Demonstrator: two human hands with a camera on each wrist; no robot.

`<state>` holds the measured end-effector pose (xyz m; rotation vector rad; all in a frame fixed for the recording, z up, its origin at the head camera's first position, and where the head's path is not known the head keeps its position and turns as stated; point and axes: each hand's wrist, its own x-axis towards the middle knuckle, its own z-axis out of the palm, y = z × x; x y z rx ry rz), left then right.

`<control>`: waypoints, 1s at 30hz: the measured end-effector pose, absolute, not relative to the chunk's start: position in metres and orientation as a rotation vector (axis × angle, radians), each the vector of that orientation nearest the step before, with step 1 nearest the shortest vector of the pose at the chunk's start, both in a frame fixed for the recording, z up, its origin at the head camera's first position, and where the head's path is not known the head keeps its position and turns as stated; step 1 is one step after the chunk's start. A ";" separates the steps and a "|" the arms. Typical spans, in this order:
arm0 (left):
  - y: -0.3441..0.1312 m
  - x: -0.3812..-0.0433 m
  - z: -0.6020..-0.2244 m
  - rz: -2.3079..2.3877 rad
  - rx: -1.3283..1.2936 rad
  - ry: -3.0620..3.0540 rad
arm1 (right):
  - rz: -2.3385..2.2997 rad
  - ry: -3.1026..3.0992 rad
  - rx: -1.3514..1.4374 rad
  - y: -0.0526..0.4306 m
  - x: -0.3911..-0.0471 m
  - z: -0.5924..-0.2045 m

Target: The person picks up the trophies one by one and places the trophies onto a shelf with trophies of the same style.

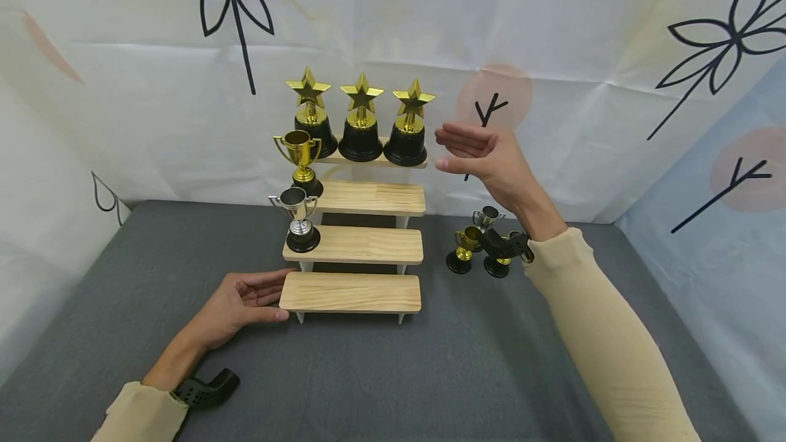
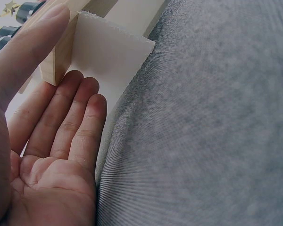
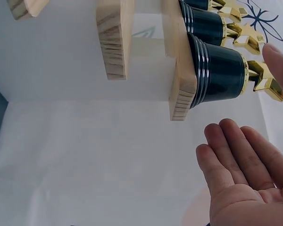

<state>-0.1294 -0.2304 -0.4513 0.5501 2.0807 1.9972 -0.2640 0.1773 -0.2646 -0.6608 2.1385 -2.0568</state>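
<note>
A wooden tiered display stand (image 1: 356, 292) with white supports stands on the table. On its top tier are three gold star trophies with black bases, among them the right one (image 1: 406, 142). A gold cup trophy (image 1: 299, 147) stands at the left of the tier below, and a silver cup trophy (image 1: 299, 225) one tier lower. My left hand (image 1: 236, 305) has its straight fingers (image 2: 80, 122) at the left end of the lowest tier; whether they press on it I cannot tell. My right hand (image 1: 488, 159) is held up, fingers extended and empty, just right of the right star trophy (image 3: 221, 73).
Right of the stand, below my right forearm, a silver cup trophy (image 1: 488, 215) and gold cup trophies (image 1: 467, 239) stand close together, partly hidden by the wrist camera (image 1: 503, 244). A white patterned cloth (image 1: 393, 12) hangs behind the grey table (image 1: 344, 380).
</note>
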 end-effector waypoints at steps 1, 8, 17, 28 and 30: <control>-0.230 -0.129 -0.451 1.998 0.550 2.081 | -2.059 2.138 -0.667 0.178 -0.263 -0.265; -0.230 -0.129 -0.450 2.001 0.556 2.074 | -2.082 2.120 -0.663 0.183 -0.254 -0.268; -0.230 -0.129 -0.449 1.999 0.552 2.073 | -2.049 2.138 -0.676 0.189 -0.240 -0.275; -0.230 -0.130 -0.450 1.999 0.558 2.069 | -2.024 2.170 -0.745 0.195 -0.219 -0.282; -0.230 -0.130 -0.450 2.000 0.559 2.068 | -2.015 2.184 -0.746 0.196 -0.215 -0.284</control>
